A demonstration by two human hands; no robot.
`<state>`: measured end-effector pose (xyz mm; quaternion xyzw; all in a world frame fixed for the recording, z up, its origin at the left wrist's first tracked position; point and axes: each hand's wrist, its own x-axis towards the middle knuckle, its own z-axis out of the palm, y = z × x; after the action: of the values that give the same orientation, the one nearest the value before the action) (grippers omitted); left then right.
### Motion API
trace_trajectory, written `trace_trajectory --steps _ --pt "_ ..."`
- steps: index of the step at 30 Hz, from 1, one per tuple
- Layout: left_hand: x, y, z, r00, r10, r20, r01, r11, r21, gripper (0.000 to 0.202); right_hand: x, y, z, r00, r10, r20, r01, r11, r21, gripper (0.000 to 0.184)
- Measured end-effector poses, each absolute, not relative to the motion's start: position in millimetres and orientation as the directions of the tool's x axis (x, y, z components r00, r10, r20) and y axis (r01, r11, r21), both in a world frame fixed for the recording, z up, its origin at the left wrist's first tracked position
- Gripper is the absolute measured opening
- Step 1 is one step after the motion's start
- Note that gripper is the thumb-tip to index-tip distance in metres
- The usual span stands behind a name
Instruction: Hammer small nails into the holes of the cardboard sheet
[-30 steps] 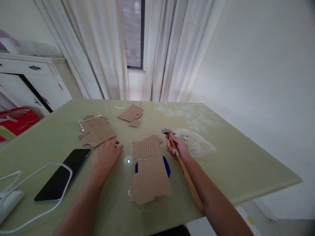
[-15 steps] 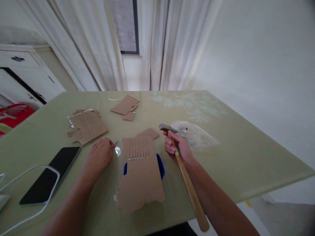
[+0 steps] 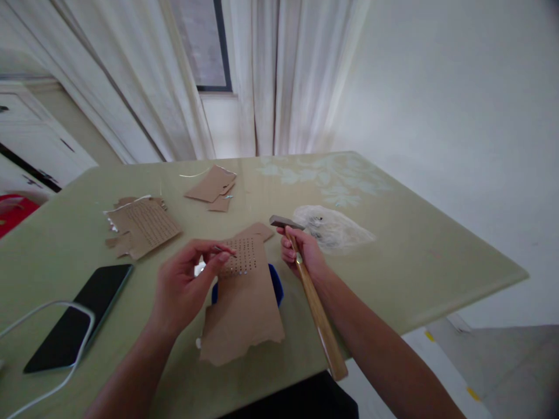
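Observation:
My left hand (image 3: 183, 291) pinches a thin metal nail (image 3: 223, 251) between thumb and fingers, over the upper left of a cardboard sheet (image 3: 244, 314). Rows of small holes mark that sheet's upper part, with a few shiny dots along the lowest row. Beneath the sheet, a blue object (image 3: 276, 285) shows at both sides. Wrapped near the head of a hammer (image 3: 317, 302), my right hand (image 3: 305, 253) holds it to the right of the sheet. The hammer's metal head points left and its wooden handle slopes toward me.
Another holed cardboard piece (image 3: 146, 227) lies at left, and more cardboard scraps (image 3: 212, 185) lie farther back. A clear plastic bag (image 3: 338, 233) rests beyond my right hand. A black phone (image 3: 78, 317) and a white cable (image 3: 89, 326) are at near left.
My left hand has moved right with the nail, from the table beside the sheet to above its holes. The hammer stays in my right hand. The whole view has shifted slightly.

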<state>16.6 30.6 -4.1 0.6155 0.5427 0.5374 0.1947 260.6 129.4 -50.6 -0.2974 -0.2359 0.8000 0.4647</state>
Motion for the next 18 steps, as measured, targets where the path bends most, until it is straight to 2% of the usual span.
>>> trace_trajectory --steps 4,11,18 --pt "25.8 25.4 -0.5 0.025 0.877 0.48 0.564 -0.409 0.717 0.01 258.5 128.2 -53.6 -0.4 0.875 -0.272 -0.588 -0.473 -0.656 0.017" --pt "25.0 28.6 -7.6 0.033 0.914 0.405 0.606 -0.341 0.719 0.015 256.3 125.6 -53.0 -0.413 0.869 -0.274 -0.575 -0.482 -0.661 0.023" --pt "26.5 26.8 -4.9 0.056 0.912 0.407 0.638 -0.347 0.688 0.021 255.9 123.9 -51.8 -0.425 0.867 -0.26 -0.567 -0.478 -0.671 0.024"
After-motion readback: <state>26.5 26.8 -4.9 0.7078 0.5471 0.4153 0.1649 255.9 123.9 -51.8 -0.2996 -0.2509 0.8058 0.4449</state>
